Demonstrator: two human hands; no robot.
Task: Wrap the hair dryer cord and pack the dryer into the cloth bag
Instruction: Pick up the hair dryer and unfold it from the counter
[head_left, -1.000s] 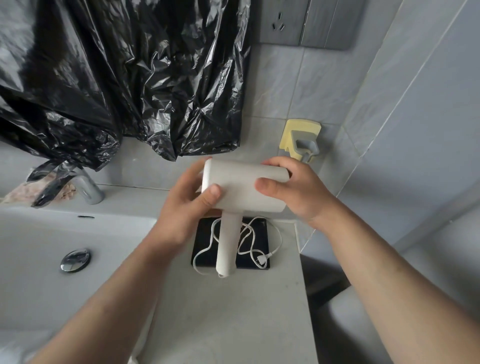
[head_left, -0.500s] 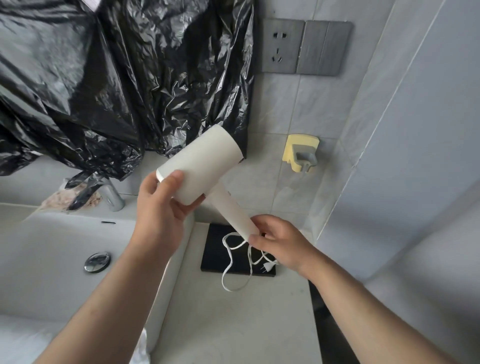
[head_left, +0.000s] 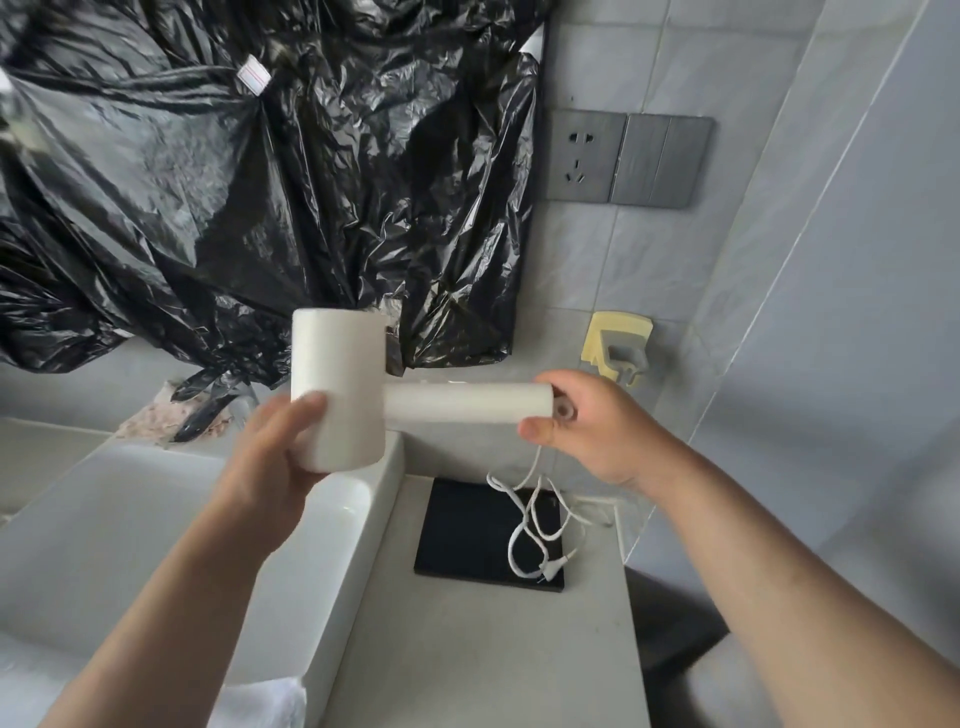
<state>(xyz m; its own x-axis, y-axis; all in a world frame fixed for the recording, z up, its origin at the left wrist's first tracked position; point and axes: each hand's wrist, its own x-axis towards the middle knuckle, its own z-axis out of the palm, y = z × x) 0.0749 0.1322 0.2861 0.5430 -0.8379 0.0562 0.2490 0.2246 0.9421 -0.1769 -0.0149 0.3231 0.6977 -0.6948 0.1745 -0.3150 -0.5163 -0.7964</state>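
Above the counter (head_left: 467, 649), the hair dryer (head_left: 340, 389) has swung handle-horizontal, left hand (head_left: 275, 467) clasping its barrel, right hand (head_left: 597, 431) now closed on the handle end; cord (head_left: 530, 525) hangs unwrapped, winding apparently next

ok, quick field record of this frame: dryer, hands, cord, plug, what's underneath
dryer: white plastic hair dryer, held up, handle pointing right
left hand: grip on the barrel
right hand: grip at the handle end
cord: white cord hanging loose, unwrapped
plug: white plug lying on flat black rectangular item
surface: grey counter beside white sink
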